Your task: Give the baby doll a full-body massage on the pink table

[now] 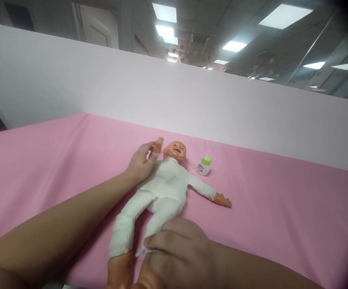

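A baby doll (pixel 164 182) with a white cloth body lies on its back, its head toward the far wall. My left hand (pixel 140 162) is closed around the doll's raised arm on the left, just below its plastic hand. Lower down, my right hand (pixel 186 253) has its fingers curled over the doll's lower leg on the right; it is slightly blurred and hides part of that leg. The doll's other arm stretches out to the right, palm up. Beside the doll's head stands a small clear bottle (pixel 203 167) with a green cap.
A pink sheet (pixel 267 200) with soft creases covers the surface under the doll. Behind it runs a low white partition (pixel 222 108), with glass and lit ceiling panels above. A white door (pixel 97 26) shows at the upper left.
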`<state>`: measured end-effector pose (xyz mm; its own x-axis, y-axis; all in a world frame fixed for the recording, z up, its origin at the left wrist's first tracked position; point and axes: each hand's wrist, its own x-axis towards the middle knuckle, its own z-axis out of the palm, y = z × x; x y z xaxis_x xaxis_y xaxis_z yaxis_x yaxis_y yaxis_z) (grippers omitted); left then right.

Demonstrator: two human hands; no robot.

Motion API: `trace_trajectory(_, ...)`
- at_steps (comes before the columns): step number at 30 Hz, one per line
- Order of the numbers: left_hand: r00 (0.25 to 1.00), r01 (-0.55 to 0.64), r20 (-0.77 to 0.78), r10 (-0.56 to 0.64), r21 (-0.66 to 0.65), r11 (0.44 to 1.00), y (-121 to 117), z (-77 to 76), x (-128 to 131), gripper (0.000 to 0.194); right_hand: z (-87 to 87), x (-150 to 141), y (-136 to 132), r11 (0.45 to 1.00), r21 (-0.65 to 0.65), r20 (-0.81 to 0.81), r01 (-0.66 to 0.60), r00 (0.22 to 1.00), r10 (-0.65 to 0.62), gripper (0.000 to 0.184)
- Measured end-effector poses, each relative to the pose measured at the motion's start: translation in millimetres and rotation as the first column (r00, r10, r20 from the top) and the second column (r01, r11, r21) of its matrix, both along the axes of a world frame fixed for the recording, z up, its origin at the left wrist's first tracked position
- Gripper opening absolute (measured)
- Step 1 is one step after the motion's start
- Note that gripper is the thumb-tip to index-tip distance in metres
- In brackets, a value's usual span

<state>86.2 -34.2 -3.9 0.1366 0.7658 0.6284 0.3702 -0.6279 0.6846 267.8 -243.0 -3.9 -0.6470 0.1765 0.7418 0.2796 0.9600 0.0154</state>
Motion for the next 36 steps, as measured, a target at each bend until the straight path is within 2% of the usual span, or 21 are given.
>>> trace_trajectory(2, 0.940, 0.114, -0.335, -0.062, 0.137, 0.984, -11, 1.9, 9, 0.048, 5.7, 4, -1, 0.998, 0.016, -0.105, 0.060, 0.993, -0.058, 0.022)
trace_trajectory(4, 0.852, 0.170, -0.522, -0.047, 0.191, 0.967, -16, 2.6, 13, 0.048, 10.6, 11, 6, 0.991, 0.037, -0.186, 0.126, 0.976, -0.117, 0.031)
trace_trajectory(7, 0.788, 0.204, -0.616, -0.011, 0.243, 0.948, -13, 3.1, 14, 0.048, 13.3, 28, 29, 0.971, 0.064, -0.271, 0.231, 0.940, -0.206, 0.050)
trace_trajectory(9, 0.768, 0.242, -0.641, -0.016, 0.267, 0.933, -11, 3.9, 14, 0.049, 11.5, 38, 48, 0.946, 0.046, -0.289, 0.321, 0.911, -0.295, 0.054)
trace_trajectory(11, 0.756, 0.269, -0.654, -0.025, 0.275, 0.923, -11, 5.0, 13, 0.049, 8.1, 45, 65, 0.914, -0.056, -0.236, 0.402, 0.884, -0.404, 0.050)
trace_trajectory(14, 0.753, 0.277, -0.656, -0.042, 0.259, 0.925, -13, 5.8, 14, 0.050, 3.4, 49, 82, 0.829, -0.274, -0.156, 0.488, 0.828, -0.539, 0.046)
trace_trajectory(16, 0.783, 0.273, -0.618, -0.069, 0.242, 0.931, -14, 4.5, 14, 0.051, 2.6, 49, 84, 0.815, -0.321, -0.148, 0.483, 0.824, -0.547, 0.047)
trace_trajectory(18, 0.848, 0.242, -0.520, -0.101, 0.210, 0.947, -12, 1.6, 13, 0.049, 4.6, 47, 80, 0.859, -0.261, -0.170, 0.440, 0.855, -0.489, 0.045)
trace_trajectory(20, 0.938, 0.139, -0.334, -0.090, 0.124, 0.983, -6, -2.3, 9, 0.046, 8.6, 43, 67, 0.913, -0.171, -0.214, 0.371, 0.890, -0.402, 0.044)
trace_trajectory(22, 0.997, -0.027, -0.070, 0.023, -0.058, 0.998, 4, -6.0, 3, 0.043, 11.9, 35, 50, 0.957, -0.110, -0.246, 0.268, 0.926, -0.287, 0.045)
trace_trajectory(24, 0.954, -0.140, 0.209, 0.214, -0.318, 0.938, 17, -8.8, -6, 0.042, 11.1, 24, 32, 0.986, -0.105, -0.237, 0.128, 0.960, -0.150, 0.042)
trace_trajectory(26, 0.851, -0.132, 0.377, 0.366, -0.520, 0.844, 30, -10.4, -16, 0.040, 5.2, 13, 18, 0.994, -0.110, -0.204, 0.007, 0.979, -0.030, 0.028)
trace_trajectory(27, 0.813, -0.114, 0.416, 0.407, -0.572, 0.812, 36, -10.8, -21, 0.039, 0.8, 8, 14, 0.993, -0.096, -0.063, -0.069, 0.996, 0.063, 0.022)
trace_trajectory(30, 0.781, -0.105, 0.442, 0.441, -0.603, 0.790, 45, -11.2, -31, 0.036, -12.0, -1, 11, 0.989, -0.082, 0.308, -0.127, 0.940, 0.146, 0.005)
trace_trajectory(32, 0.769, -0.116, 0.453, 0.452, -0.596, 0.794, 44, -10.4, -31, 0.038, -16.3, -3, 13, 0.991, -0.087, 0.418, -0.099, 0.899, 0.127, 0.007)
trace_trajectory(34, 0.802, -0.154, 0.432, 0.413, -0.519, 0.841, 36, -8.7, -26, 0.040, -16.1, -2, 14, 0.992, -0.091, 0.388, -0.092, 0.914, 0.121, 0.007)
trace_trajectory(36, 0.891, -0.190, 0.333, 0.308, -0.342, 0.920, 22, -5.9, -17, 0.043, -12.4, 0, 12, 0.992, -0.088, 0.251, -0.095, 0.961, 0.115, 0.010)
